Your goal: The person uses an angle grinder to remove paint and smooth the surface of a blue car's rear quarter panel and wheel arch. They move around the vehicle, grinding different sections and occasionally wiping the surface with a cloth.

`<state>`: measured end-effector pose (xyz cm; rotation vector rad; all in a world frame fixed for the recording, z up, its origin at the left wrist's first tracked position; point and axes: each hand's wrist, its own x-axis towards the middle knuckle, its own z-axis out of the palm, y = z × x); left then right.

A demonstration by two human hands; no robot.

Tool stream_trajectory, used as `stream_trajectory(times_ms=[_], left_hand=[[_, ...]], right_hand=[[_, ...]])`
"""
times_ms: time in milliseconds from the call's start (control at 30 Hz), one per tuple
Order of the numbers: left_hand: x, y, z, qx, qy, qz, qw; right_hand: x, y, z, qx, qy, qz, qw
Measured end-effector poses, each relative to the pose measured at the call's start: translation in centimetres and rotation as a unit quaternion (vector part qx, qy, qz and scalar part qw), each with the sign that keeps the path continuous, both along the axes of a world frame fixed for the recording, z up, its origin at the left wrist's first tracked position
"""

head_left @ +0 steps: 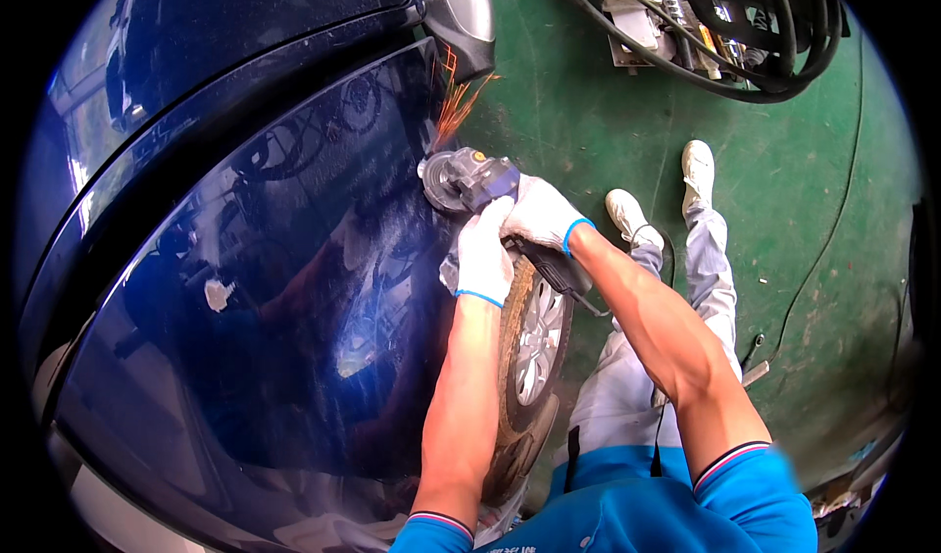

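An angle grinder (472, 177) with a round guard is pressed to the edge of a dark blue car panel (294, 259). Orange sparks (453, 112) fly from its disc toward the far side. Both hands wear white gloves with blue cuffs. My left hand (486, 249) is closed round the near side of the grinder's body, close to the panel edge. My right hand (542, 212) grips the tool from the right, just beside the left. The gloves hide much of the grinder's handle.
Below my hands a wheel (537, 342) with a silver rim sits under the panel. A grey-silver bumper corner (472, 14) stands beyond the sparks. Hoses (774, 87) loop over a cart of tools at the far right. A thin cable (843, 210) crosses the green floor (588, 112).
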<state>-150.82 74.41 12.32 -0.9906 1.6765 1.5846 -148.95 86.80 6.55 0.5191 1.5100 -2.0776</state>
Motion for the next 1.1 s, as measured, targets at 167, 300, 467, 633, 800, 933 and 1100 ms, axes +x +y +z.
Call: stream_trajectory(times_ms=[167, 300, 467, 633, 800, 933, 1100], left_hand=[[0.0, -0.2, -1.0, 0.024, 0.018, 0.005, 1.000], [0.2, -0.7, -1.4, 0.026, 0.045, -0.011, 0.999], [0.4, -0.9, -1.8, 0.050, 0.039, 0.008, 0.998], [0.2, -0.6, -1.3, 0.059, 0.032, -0.007, 0.998], [0.9, 0.0, -0.6, 0.053, -0.012, 0.006, 0.998], [3.2, 1.5, 3.2, 0.050, 0.009, 0.004, 0.999], [3.2, 4.2, 11.5, 0.071, 0.101, 0.015, 0.992]], right_hand=[[-0.2, -0.1, -0.8, 0.006, 0.002, 0.007, 1.000], [-0.8, 0.8, 0.2, 0.020, 0.014, 0.024, 0.999], [-0.9, 0.9, 0.2, 0.060, -0.012, 0.047, 0.997], [-1.1, 1.6, 0.8, 0.052, 0.008, 0.044, 0.998], [-0.2, 1.5, 0.8, 0.075, -0.033, 0.060, 0.995], [1.6, 2.6, 3.8, 0.072, 0.002, 0.034, 0.997], [1.1, 3.2, 11.4, -0.017, 0.044, -0.049, 0.998]])
